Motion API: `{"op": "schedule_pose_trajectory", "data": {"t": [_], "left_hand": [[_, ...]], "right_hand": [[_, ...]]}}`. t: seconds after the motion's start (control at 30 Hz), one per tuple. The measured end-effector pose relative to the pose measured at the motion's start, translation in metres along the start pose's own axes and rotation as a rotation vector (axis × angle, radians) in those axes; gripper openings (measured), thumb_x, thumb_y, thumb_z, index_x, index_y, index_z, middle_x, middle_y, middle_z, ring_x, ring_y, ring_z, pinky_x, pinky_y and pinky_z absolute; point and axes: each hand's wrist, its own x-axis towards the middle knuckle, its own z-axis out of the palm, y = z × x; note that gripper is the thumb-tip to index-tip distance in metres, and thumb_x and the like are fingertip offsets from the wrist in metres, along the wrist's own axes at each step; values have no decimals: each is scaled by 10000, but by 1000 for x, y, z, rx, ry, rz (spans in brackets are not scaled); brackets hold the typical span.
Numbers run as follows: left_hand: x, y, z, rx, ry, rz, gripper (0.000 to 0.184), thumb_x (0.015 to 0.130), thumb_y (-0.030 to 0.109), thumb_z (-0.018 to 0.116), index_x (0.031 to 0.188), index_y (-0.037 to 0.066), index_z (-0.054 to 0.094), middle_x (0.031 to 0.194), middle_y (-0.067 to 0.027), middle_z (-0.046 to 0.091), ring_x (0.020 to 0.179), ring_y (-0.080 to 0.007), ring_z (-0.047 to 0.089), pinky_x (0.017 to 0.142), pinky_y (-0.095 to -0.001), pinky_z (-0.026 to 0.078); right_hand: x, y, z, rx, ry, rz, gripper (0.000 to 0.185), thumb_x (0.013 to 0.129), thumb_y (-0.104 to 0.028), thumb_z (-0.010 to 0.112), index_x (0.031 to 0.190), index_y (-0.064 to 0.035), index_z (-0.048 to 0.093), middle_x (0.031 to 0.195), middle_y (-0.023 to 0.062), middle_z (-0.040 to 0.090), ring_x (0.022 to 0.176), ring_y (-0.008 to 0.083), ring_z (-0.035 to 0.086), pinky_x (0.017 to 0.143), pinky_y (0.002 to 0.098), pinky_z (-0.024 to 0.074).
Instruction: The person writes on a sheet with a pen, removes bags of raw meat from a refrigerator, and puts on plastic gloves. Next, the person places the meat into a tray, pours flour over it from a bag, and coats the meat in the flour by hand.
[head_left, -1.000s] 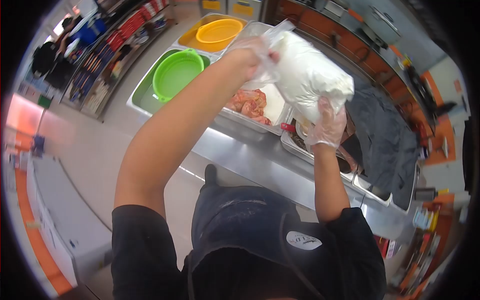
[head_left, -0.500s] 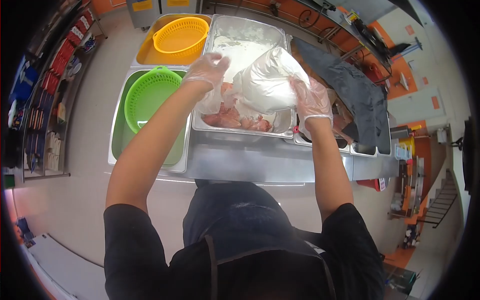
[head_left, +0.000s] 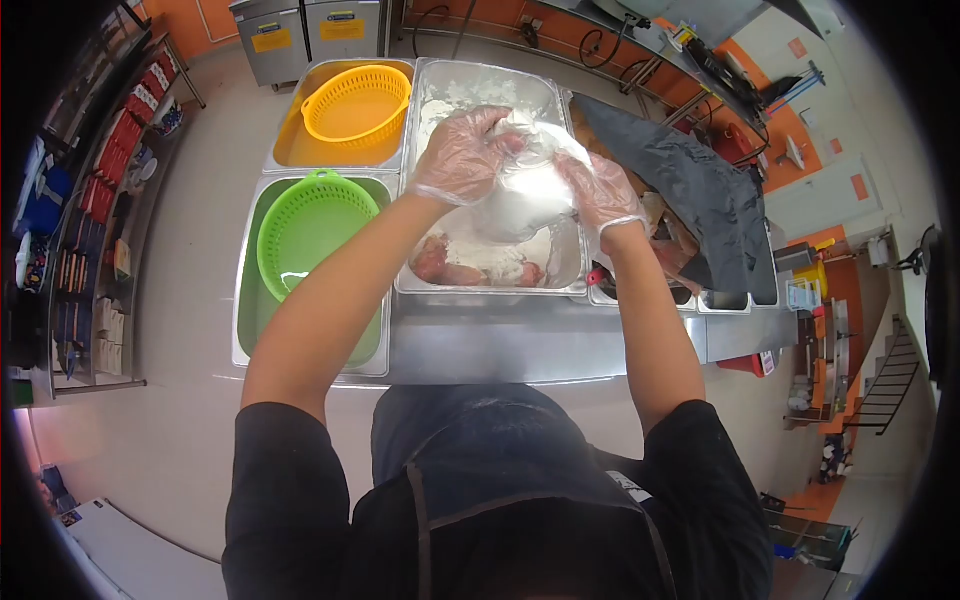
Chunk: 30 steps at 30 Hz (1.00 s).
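Note:
A clear plastic bag of white powder (head_left: 528, 200) hangs between my gloved hands, over a deep metal pan (head_left: 500, 289). My left hand (head_left: 462, 160), in a loose transparent glove, pinches the gathered upper part of the bag. On the other side, my right hand (head_left: 602, 192) grips the bag's right edge with curled fingers. Below it, loose white powder (head_left: 480, 235) covers much of the pan floor. Pieces of raw meat (head_left: 437, 262) lie in the powder at the near end, partly coated. The bag and my hands hide the middle of the pan.
Left of the pan, a green basket (head_left: 318, 235) sits in one metal container and a yellow basket (head_left: 357, 105) in another. At right, a black plastic sheet (head_left: 700, 190) partly covers more containers. The steel table edge (head_left: 500, 345) runs before my apron.
My left hand came right from above the pan's left side and took hold of the bag's top. The bag now hangs more upright, and the near meat shows less.

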Motion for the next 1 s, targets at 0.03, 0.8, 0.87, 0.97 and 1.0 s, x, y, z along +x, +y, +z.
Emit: {"op": "schedule_pose_trajectory", "data": {"t": [0.03, 0.8, 0.87, 0.97, 1.0], "left_hand": [[1, -1, 3, -8, 21, -11, 401, 895, 307, 693, 1179, 25, 670, 1007, -172, 710, 909, -282, 671, 830, -350, 517], [-10, 12, 10, -311, 215, -324, 359, 908, 177, 727, 1172, -45, 628, 1008, -91, 707, 877, -120, 620, 812, -273, 503], [-11, 18, 1, -345, 218, -290, 360, 891, 185, 739, 1156, -38, 643, 981, -90, 710, 867, -117, 623, 794, -272, 503], [-8, 27, -14, -285, 217, -261, 305, 848, 184, 762, 1082, -4, 705, 910, -84, 723, 830, -119, 634, 753, -271, 507], [-7, 24, -22, -173, 175, -271, 298, 838, 192, 773, 1069, 12, 717, 912, -87, 726, 826, -130, 641, 755, -273, 509]], "right_hand": [[-1, -3, 0, 10, -13, 9, 387, 940, -367, 662, 1104, -17, 691, 887, 75, 705, 788, 160, 622, 740, 312, 483], [26, -28, -4, -576, 309, -916, 125, 685, -5, 600, 785, -74, 630, 798, 155, 640, 782, 371, 617, 720, 440, 480], [23, -36, -4, -498, 353, -1028, 133, 683, 6, 593, 790, -66, 628, 797, 164, 639, 774, 374, 616, 709, 440, 480], [37, -39, 3, -508, 264, -924, 115, 685, 10, 624, 771, -66, 617, 764, 163, 631, 745, 385, 606, 676, 431, 475], [37, -40, 9, -502, 185, -867, 109, 686, 19, 606, 767, -53, 615, 777, 171, 634, 758, 386, 608, 677, 432, 474]]}}
